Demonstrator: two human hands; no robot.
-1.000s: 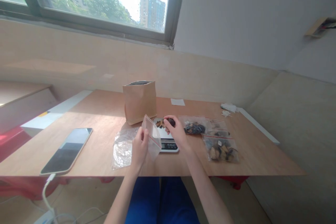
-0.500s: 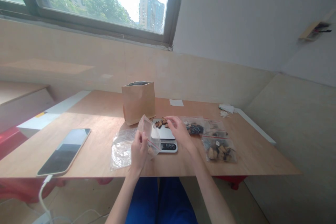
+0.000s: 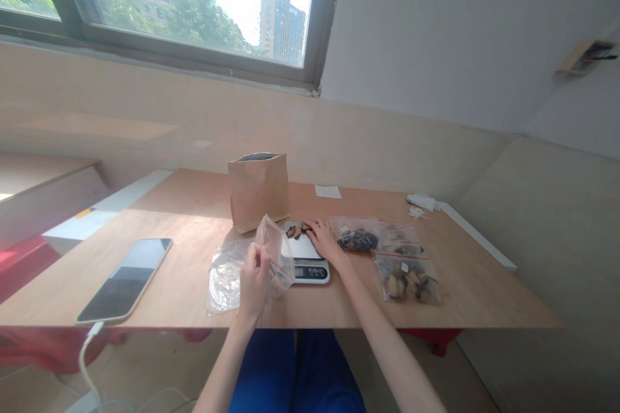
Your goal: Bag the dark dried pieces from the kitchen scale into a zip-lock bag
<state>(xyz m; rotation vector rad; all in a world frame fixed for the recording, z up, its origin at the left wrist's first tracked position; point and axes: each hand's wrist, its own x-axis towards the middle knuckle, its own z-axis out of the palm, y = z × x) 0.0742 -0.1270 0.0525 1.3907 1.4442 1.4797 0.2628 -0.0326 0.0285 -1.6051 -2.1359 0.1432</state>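
Observation:
In my left hand (image 3: 255, 274) is a clear zip bag (image 3: 275, 242), pinched by its side, its mouth gaping up and to the right. Part of the bag overlaps the left side of a white kitchen scale (image 3: 310, 272). Brown, dark-edged dried slices (image 3: 294, 231) lie at the far end of the scale's plate. Over the plate's right side, my right hand (image 3: 325, 242) reaches to these slices with fingers stretched out, the tips touching or just above them. Its fingers partly cover some slices.
Filled zip bags, one of dark pieces (image 3: 358, 239) and one of brown chunks (image 3: 411, 281), lie on the right. Behind the scale stands an open kraft paper bag (image 3: 259, 193). A flattened clear bag (image 3: 225, 277) and a plugged-in phone (image 3: 126, 281) are to the left.
My right hand has lowered and moved slightly left onto the slices at the back of the scale. My left hand keeps the zip bag in nearly the same place. The view has shifted slightly.

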